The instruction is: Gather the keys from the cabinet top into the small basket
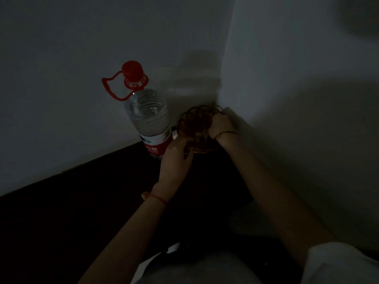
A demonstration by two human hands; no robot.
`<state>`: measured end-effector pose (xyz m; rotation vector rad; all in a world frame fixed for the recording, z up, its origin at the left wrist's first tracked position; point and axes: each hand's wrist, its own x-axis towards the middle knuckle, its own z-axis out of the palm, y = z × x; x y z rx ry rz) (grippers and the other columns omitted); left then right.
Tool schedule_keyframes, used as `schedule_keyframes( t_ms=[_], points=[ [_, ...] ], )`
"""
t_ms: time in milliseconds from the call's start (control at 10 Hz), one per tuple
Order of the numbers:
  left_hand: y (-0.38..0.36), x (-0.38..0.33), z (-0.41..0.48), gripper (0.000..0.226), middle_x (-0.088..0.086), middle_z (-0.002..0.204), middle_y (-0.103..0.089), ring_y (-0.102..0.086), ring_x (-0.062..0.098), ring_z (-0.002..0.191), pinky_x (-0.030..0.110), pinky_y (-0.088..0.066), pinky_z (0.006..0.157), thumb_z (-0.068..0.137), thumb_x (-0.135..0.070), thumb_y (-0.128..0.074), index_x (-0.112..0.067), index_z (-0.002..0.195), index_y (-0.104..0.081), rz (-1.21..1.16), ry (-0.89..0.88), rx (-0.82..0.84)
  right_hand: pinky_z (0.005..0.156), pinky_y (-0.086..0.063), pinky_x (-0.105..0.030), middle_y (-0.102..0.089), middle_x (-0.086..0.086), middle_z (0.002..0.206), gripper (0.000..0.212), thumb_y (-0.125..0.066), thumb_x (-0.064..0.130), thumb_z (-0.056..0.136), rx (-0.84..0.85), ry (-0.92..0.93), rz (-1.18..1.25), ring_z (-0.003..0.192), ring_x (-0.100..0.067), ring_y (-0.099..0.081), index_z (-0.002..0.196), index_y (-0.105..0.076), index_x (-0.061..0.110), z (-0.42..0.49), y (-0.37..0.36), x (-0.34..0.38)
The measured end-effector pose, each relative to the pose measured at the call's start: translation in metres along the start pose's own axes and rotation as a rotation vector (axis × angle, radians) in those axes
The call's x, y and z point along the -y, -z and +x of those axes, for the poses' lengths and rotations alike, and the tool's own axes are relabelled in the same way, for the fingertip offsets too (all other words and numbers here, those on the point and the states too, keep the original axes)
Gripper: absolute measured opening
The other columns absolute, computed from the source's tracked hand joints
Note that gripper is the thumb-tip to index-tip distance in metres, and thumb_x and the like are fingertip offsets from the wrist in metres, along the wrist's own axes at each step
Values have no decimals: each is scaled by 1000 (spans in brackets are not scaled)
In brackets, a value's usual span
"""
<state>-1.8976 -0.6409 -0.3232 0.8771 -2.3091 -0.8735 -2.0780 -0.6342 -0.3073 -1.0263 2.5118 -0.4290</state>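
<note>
The scene is very dark. A small brown basket (pixel 192 121) with a scalloped rim stands in the corner at the back of the dark cabinet top (pixel 82 201). My right hand (pixel 222 125) is curled over the basket's right rim, fingers bent inward. At the basket's near-left edge is my left hand (pixel 176 154), its fingers curled beside the bottle. A faint glint shows at its fingertips, but I cannot tell whether it holds a key. No keys are clearly visible anywhere.
A large clear water bottle (pixel 147 115) with a red cap and red carry handle stands right beside the basket on its left. White walls close the corner behind and to the right. A pale object (pixel 174 247) lies near the cabinet's front edge.
</note>
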Motion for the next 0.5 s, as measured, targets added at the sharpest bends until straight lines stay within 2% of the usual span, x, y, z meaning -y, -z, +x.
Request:
schedule_keyframes(
  t_ms=[200, 300, 400, 500],
  points=[
    [6, 1, 1, 24, 6, 108, -68, -63, 15, 96, 28, -52, 77, 87, -9, -60, -10, 110, -66, -13, -20, 13, 86, -53, -45, -63, -25, 117, 32, -65, 11, 79, -31, 34, -84, 108, -39, -61, 108, -62, -3, -6, 8, 3],
    [11, 1, 1, 24, 6, 109, -68, -63, 15, 97, 30, -53, 79, 88, -10, -60, -10, 111, -66, -10, -49, 38, 85, -49, -40, -63, -24, 113, 24, -55, 11, 85, -142, 119, -78, 104, -39, -59, 102, -65, -2, -17, 15, 1],
    [17, 2, -2, 23, 6, 109, -69, -64, 16, 97, 34, -53, 79, 89, -12, -60, -10, 111, -66, -8, -95, 58, 81, -48, -37, -64, -21, 106, 19, -52, 12, 88, -241, 210, 82, 96, -35, -59, 96, -64, 0, -38, 20, -6],
    [25, -1, -6, 25, 5, 112, -68, -62, 16, 102, 34, -51, 84, 90, -14, -59, -11, 114, -64, 22, -145, 108, 85, -52, -39, -65, -19, 109, 21, -60, 17, 85, -260, 260, 185, 99, -33, -60, 103, -62, 5, -65, 22, -18]
  ],
)
